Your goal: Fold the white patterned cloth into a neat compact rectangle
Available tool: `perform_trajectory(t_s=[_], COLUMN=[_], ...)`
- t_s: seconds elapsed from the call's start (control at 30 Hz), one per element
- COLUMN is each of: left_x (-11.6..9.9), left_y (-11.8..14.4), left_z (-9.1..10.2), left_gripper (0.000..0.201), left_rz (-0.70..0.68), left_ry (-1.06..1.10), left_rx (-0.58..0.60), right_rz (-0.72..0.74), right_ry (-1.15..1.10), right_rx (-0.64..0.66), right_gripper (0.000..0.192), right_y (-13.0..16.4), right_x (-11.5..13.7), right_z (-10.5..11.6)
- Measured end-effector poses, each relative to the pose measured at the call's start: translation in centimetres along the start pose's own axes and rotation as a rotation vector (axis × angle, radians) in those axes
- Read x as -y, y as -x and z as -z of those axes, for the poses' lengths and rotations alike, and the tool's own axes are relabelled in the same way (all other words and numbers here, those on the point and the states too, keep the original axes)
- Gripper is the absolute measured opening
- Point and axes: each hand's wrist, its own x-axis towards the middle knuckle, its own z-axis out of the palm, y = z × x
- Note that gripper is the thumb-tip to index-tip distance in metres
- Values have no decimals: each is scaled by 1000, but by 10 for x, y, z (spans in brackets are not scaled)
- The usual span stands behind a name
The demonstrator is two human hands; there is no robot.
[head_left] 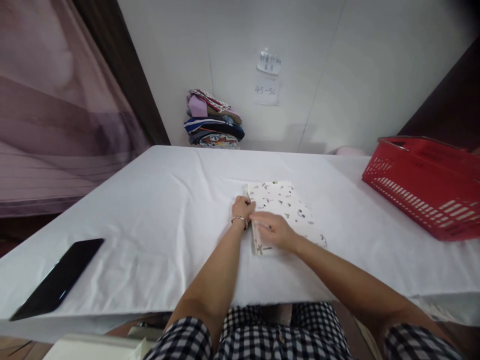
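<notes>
A white cloth with a small print of leaves and brown shapes [283, 200] lies folded in a neat rectangle on the white-covered table, in front of me. My left hand [243, 207], with a bracelet at the wrist, is at the cloth's left edge, its fingers curled over that edge. Across the near left part of the cloth lies my right hand [273, 230], a ring on one finger. Its fingers stretch out to the left, close to my left wrist, and are slightly blurred by motion.
A red plastic basket [423, 185] stands at the table's right. A black phone-like slab [60, 277] lies at the front left. Behind the table's far edge, a stack of folded clothes [213, 122] rests against the wall. Paper notes [267, 91] hang above; a pink curtain [56, 110] is at left.
</notes>
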Motion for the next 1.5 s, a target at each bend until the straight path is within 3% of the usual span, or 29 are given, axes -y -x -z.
perform_trajectory(t_s=[0.07, 0.13, 0.3, 0.5, 0.7, 0.87, 1.03, 1.17, 1.33, 1.5], left_x=[-1, -1, 2, 6, 4, 4, 3, 3, 3, 4], left_y=[1, 1, -1, -3, -1, 0, 0, 0, 0, -1], left_z=[0, 0, -3, -6, -5, -3, -3, -3, -3, -4], left_gripper=[11, 12, 13, 18, 15, 12, 5, 12, 37, 43], left_rz=[-10, -19, -30, -38, -29, -18, 29, 59, 74, 60], left_ry=[0, -1, -7, -31, -26, -12, -22, 2, 61, 77], left_rx=[-7, -21, -38, -60, -56, -66, -55, -51, -34, -42], right_rz=[-131, -198, -185, -136, -182, -252, -211, -278, -548, -849], right_ry=[82, 188, 353, 354, 292, 197, 210, 249, 168, -89], right_rx=[-57, -26, 143, 227, 211, 276, 292, 226, -12, -180], right_gripper=[41, 40, 26, 28, 36, 45, 49, 48, 50, 70], right_y=[-27, -57, -111, -120, -118, -88, -20, 41, 99, 105], right_x=[-25, -47, -76, -81, -86, -85, -76, -71, -84, -95], right_z=[6, 7, -6, -16, -17, -4, 18, 37, 51, 59])
